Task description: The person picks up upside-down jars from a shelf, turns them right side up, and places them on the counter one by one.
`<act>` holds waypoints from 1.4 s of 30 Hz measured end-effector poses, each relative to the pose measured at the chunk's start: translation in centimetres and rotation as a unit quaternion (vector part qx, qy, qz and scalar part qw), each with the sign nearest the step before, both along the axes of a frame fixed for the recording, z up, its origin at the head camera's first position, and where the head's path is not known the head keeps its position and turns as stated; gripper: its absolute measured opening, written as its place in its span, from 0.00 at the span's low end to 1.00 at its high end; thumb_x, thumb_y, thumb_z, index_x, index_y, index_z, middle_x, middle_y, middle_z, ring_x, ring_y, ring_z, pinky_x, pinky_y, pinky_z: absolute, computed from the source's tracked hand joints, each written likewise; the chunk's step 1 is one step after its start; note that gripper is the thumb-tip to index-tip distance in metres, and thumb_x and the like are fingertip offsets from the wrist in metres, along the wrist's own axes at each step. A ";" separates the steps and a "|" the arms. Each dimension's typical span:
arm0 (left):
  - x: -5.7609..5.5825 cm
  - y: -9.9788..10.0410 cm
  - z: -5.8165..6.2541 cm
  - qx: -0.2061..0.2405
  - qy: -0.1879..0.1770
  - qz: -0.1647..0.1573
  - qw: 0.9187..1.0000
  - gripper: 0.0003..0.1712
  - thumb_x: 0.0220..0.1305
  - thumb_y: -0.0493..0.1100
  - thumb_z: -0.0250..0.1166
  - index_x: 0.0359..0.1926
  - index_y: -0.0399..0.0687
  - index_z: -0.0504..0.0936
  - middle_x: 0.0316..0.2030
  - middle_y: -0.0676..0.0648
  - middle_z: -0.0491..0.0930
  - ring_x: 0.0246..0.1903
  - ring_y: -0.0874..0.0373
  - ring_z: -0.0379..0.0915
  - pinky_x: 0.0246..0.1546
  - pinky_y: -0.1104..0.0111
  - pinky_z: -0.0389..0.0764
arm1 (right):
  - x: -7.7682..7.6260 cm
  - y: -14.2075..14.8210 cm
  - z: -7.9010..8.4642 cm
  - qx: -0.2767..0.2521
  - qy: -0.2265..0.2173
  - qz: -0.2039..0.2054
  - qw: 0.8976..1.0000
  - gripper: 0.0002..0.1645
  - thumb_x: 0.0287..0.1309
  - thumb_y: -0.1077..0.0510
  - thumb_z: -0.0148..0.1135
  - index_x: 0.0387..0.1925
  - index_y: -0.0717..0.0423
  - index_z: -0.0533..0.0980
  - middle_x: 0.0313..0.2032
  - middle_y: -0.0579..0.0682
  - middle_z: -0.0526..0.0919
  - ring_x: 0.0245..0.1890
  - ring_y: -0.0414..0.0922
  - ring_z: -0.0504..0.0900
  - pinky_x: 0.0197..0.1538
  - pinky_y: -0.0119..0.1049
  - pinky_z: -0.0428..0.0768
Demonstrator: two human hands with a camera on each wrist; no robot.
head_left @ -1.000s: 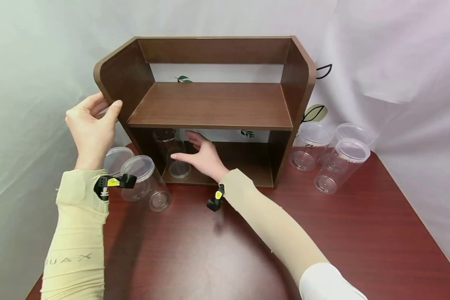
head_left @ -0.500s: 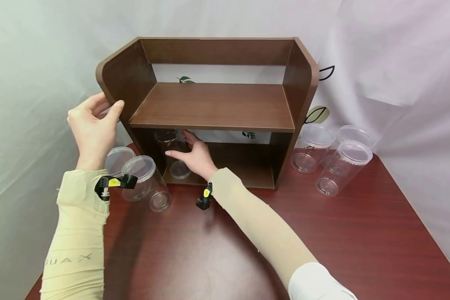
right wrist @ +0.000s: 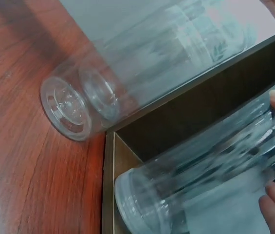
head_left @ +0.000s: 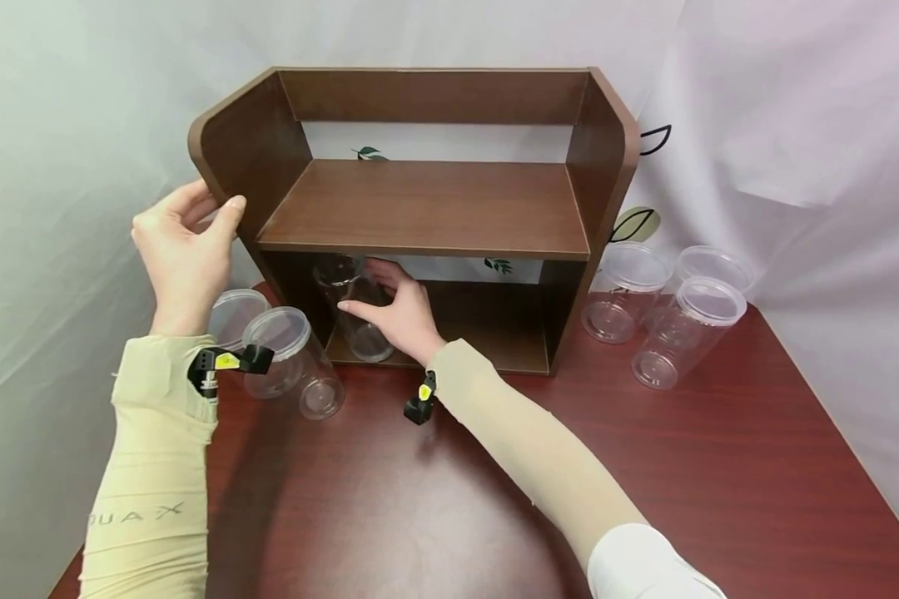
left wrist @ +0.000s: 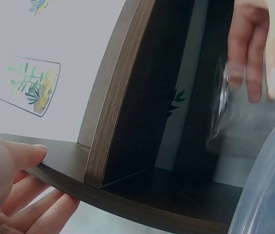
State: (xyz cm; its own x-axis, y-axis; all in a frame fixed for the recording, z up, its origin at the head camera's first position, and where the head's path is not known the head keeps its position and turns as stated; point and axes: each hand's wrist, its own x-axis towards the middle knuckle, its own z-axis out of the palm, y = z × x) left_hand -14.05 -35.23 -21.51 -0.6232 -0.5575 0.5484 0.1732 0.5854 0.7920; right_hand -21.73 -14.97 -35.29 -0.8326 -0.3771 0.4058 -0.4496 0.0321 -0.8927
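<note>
My left hand grips the front edge of the left side panel of a brown two-tier shelf, thumb on its inner face and fingers behind. My right hand reaches into the lower compartment and holds a clear plastic jar near the left wall. In the right wrist view, thumb and fingers lie on opposite sides of this jar, which stands with its base close to the shelf's front edge. The left wrist view has the jar blurred below the right fingertips.
Two clear jars, one in front, stand on the dark red table left of the shelf. Several more, including a nearer jar, stand to the right. A pale curtain hangs behind and beside the table.
My right hand has closed round the jar in the lower compartment, and the jar has shifted slightly to the right. The left hand keeps its grip on the side panel.
</note>
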 end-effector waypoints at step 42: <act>0.2 -0.7 0.1 0.014 -0.013 0.007 1.000 0.18 0.63 0.44 0.73 0.54 0.52 0.88 0.47 0.52 0.87 0.44 0.69 0.83 0.50 0.75 0.80 | 8.7 19.1 2.4 0.009 0.094 0.076 0.993 0.45 0.41 0.72 0.82 0.64 0.65 0.74 0.56 0.53 0.80 0.54 0.47 0.81 0.56 0.47 0.81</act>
